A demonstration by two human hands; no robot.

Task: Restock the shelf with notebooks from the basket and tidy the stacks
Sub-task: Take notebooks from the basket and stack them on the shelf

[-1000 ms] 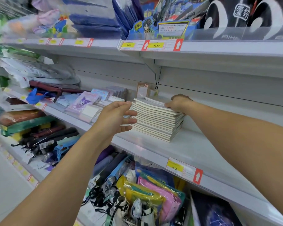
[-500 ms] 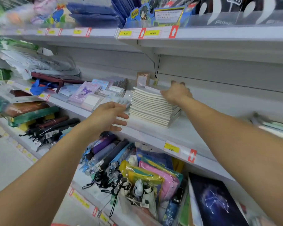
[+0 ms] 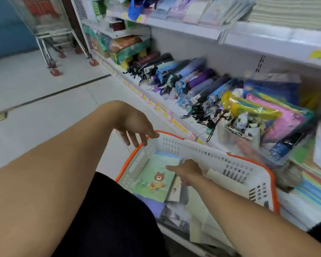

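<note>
- Pale floor tiles (image 3: pixel 44 108) with a dark seam fill the 9 o'clock side of the head view, and a wire shopping trolley on red wheels (image 3: pixel 50 32) stands at 11 o'clock.
- White metal shop shelving (image 3: pixel 248 34) runs from 12 o'clock down to 4 o'clock, its edges lined with yellow and red price tags.
- Folded umbrellas in black, blue and purple (image 3: pixel 189 82) lie in a row on the lower shelf at about 1 o'clock.
- Clear-wrapped packs in yellow, pink and green (image 3: pixel 267 115) sit just beside the umbrellas at 3 o'clock, blurred.
- At the 1 o'clock corner, the stacked pale notebooks with striped edges (image 3: pixel 289 12) rest on the upper shelf.
- On the floor against the shelving, at 5 o'clock, sits the white perforated plastic basket with an orange rim (image 3: pixel 193 147).
- Inside it, flat at the near-left end, lies a green notebook with a cartoon bear on its cover (image 3: pixel 156 180); further notebooks beneath and beside it are too blurred to tell apart.
- The left hand (image 3: pixel 135 127) hangs over the basket's far-left corner, fingers loosely spread and pointing down, holding nothing; one fingertip is at the orange rim, though contact is unclear.
- The right hand (image 3: pixel 187 171) reaches down inside the basket, forefinger stretched over the bear notebook's right edge; whether its other fingers grip anything I cannot tell.
- Dark clothing (image 3: pixel 109 219) covers the person's lap at 6 o'clock.
</note>
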